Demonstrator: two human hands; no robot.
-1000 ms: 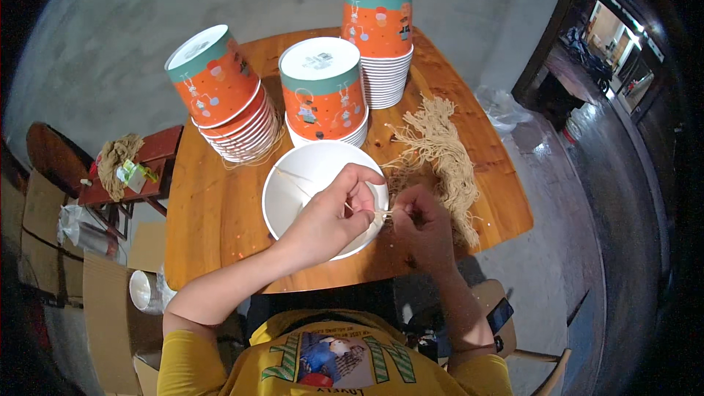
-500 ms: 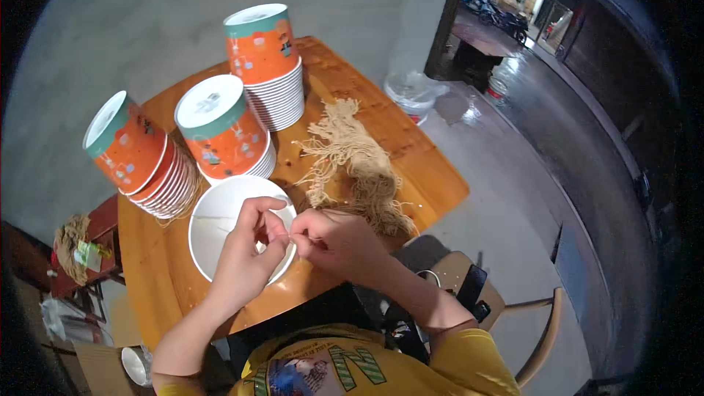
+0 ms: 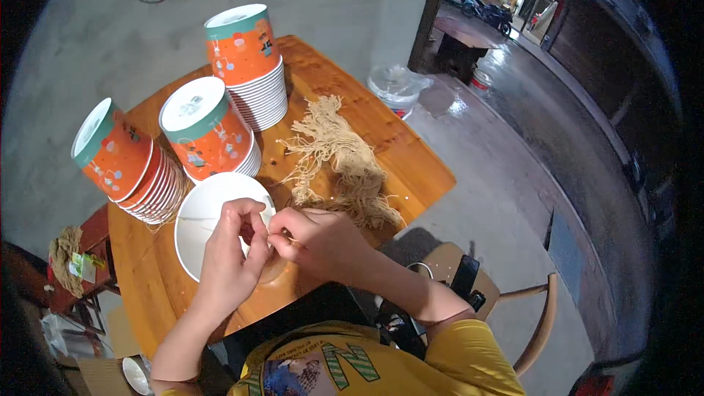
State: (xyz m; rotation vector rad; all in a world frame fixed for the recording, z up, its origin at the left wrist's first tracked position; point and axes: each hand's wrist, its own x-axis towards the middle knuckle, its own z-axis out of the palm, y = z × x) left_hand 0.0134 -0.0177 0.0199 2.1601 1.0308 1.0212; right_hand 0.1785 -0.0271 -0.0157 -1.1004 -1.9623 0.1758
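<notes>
Over a white paper tub [image 3: 196, 238] on the table, my two hands meet with their fingertips almost touching. My left hand [image 3: 233, 249] is closed in a pinch, thumb against fingers. A thin pale string [image 3: 196, 218] runs across the tub's inside toward it. My right hand [image 3: 323, 242] also pinches, and a short bit of string shows at its fingers; the exact grip is partly hidden. Just beyond the right hand lies a loose heap of beige strings [image 3: 345, 154], frayed at its far end.
Three stacks of upside-down orange and green paper tubs, left [image 3: 117, 150], middle [image 3: 209, 128] and back [image 3: 246, 48], stand on the wooden table [image 3: 414, 176]. A chair [image 3: 539, 330] holding a phone [image 3: 466, 276] is at the right. A bag-covered bucket [image 3: 396, 88] sits on the floor beyond.
The whole scene has shifted slightly left as the view turned. My hands keep nearly the same pinching pose above the tub, and a bit of string now shows at the right fingers.
</notes>
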